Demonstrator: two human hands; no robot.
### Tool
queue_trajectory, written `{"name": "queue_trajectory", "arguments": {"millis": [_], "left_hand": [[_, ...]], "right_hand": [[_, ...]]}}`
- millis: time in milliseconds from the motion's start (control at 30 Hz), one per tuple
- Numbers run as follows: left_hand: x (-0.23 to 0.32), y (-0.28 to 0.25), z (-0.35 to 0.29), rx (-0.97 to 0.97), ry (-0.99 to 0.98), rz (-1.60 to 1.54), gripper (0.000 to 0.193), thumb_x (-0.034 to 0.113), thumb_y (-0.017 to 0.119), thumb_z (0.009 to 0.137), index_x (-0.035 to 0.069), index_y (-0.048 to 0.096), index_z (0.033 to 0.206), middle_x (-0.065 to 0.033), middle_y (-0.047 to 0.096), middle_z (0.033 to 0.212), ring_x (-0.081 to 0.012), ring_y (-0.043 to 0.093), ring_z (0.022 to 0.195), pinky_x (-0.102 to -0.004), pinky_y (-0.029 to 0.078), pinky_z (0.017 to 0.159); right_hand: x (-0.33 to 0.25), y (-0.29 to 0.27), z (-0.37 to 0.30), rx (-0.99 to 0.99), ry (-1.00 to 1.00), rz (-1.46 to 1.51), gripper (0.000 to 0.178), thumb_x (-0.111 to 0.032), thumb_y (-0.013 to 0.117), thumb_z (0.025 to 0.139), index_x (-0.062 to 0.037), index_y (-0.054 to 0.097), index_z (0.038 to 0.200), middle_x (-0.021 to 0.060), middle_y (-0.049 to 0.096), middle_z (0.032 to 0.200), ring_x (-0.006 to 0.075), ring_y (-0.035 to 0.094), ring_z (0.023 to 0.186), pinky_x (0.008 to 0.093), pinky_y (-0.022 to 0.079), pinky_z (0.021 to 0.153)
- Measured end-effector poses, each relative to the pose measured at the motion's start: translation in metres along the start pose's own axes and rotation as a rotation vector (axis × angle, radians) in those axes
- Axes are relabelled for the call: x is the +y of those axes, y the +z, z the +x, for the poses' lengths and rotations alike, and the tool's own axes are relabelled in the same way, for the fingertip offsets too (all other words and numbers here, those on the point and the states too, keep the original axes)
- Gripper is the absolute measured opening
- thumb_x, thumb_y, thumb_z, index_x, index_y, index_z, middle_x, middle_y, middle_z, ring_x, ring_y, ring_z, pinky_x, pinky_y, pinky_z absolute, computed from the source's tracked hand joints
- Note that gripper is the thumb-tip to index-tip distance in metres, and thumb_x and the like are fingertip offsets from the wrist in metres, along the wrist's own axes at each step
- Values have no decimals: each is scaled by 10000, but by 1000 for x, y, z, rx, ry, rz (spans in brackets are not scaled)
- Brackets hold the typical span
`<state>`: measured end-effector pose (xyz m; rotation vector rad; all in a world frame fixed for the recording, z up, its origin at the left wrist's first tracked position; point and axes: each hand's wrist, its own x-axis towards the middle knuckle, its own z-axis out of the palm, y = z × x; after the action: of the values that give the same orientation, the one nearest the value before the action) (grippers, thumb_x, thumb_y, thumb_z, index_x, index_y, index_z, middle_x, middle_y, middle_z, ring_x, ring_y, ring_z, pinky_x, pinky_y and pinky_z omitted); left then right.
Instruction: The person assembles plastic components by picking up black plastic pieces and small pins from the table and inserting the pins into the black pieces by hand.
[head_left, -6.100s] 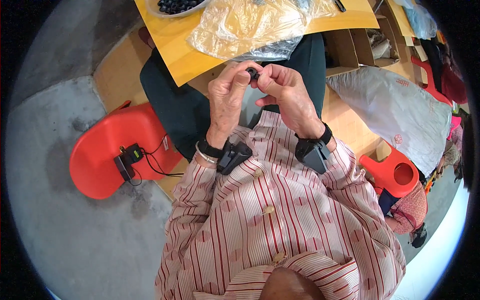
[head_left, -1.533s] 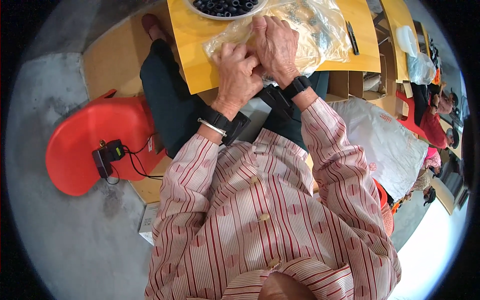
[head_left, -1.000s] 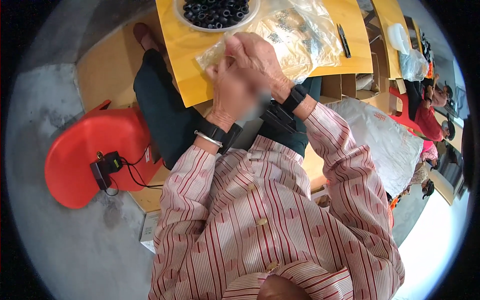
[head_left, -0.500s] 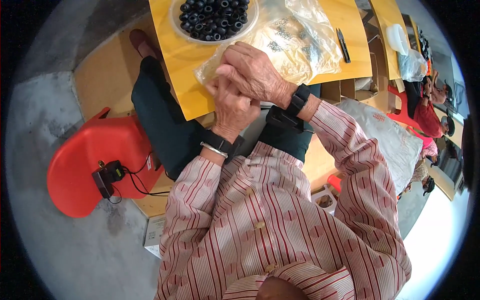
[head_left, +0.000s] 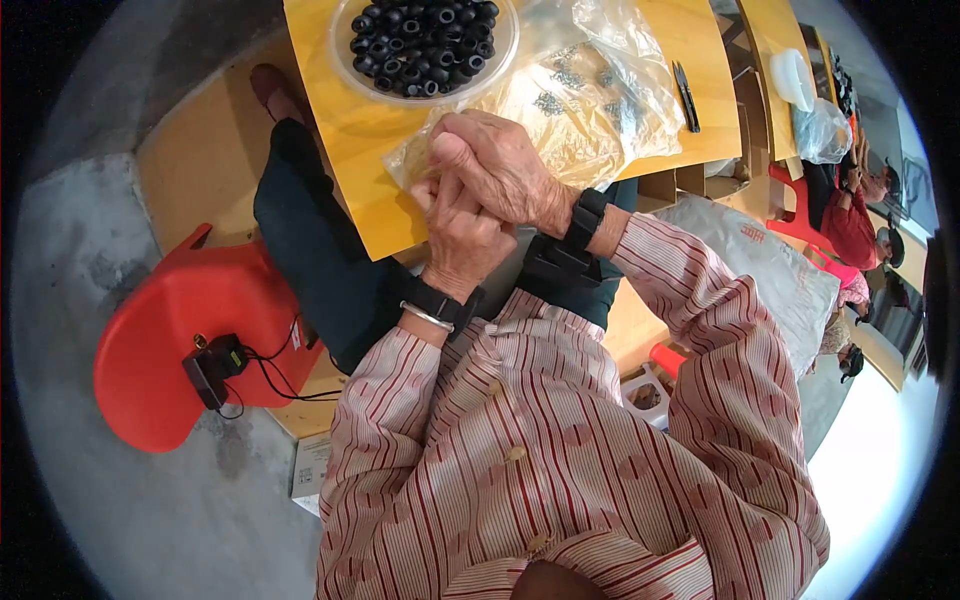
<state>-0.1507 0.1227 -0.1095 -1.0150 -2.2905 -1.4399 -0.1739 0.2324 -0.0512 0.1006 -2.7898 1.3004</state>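
Note:
My left hand (head_left: 463,238) and my right hand (head_left: 505,168) are pressed together over the near edge of the yellow table (head_left: 365,190). The right lies on top, its fingers curled over the left's, thumb bent. Both are closed, and whatever they grip is hidden between them. Just beyond them a clear plastic bag (head_left: 635,60) lies spread flat, with small dark pieces (head_left: 568,78) scattered on it. At the far left of the bag stands a clear round tub (head_left: 508,45) full of black, hollow, rounded caps (head_left: 425,45).
Black thread snips (head_left: 686,97) lie right of the bag. A red plastic chair (head_left: 170,340) with a black device (head_left: 217,365) and cables is at left. On the right are a white sack (head_left: 765,270), a white bowl (head_left: 793,80) on another table and several people (head_left: 850,215).
My hands remain pressed together, with the right hand's thumb and knuckles shifted slightly over the left. The whole view has tilted a little, moving the table edge slightly down.

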Motion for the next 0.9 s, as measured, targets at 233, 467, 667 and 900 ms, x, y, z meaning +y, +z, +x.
{"name": "queue_trajectory", "arguments": {"millis": [233, 467, 667, 900], "left_hand": [[-3, 2, -7, -62, 5, 6, 264, 27, 688, 589, 26, 674, 853, -111, 638, 936, -355, 540, 1097, -489, 324, 723], [-3, 3, -9, 5, -4, -13, 263, 45, 685, 607, 38, 672, 869, -109, 635, 982, -346, 536, 1115, -495, 327, 742], [-4, 3, -10, 11, -41, 4, 258, 61, 689, 602, 20, 670, 856, -128, 638, 983, -349, 540, 1108, -504, 327, 775], [1, -2, 3, -59, -93, -35, 230, 72, 694, 605, 14, 664, 825, -136, 637, 892, -348, 564, 1037, -479, 321, 739]], "right_hand": [[3, 0, 2, -100, 63, -61, 415, -359, 324, 970, -48, 556, 822, 145, 570, 715, 357, 576, 699, 390, 474, 659], [6, 5, -1, -121, 41, -153, 378, -338, 332, 956, -55, 544, 822, 146, 563, 733, 360, 567, 705, 396, 471, 647], [2, 7, -1, -87, 75, -161, 335, -326, 361, 946, -48, 527, 859, 159, 548, 730, 363, 560, 720, 393, 473, 648], [19, 13, 0, -64, 10, -237, 468, -425, 336, 961, -28, 574, 894, 193, 597, 725, 373, 597, 724, 428, 478, 659]]}}
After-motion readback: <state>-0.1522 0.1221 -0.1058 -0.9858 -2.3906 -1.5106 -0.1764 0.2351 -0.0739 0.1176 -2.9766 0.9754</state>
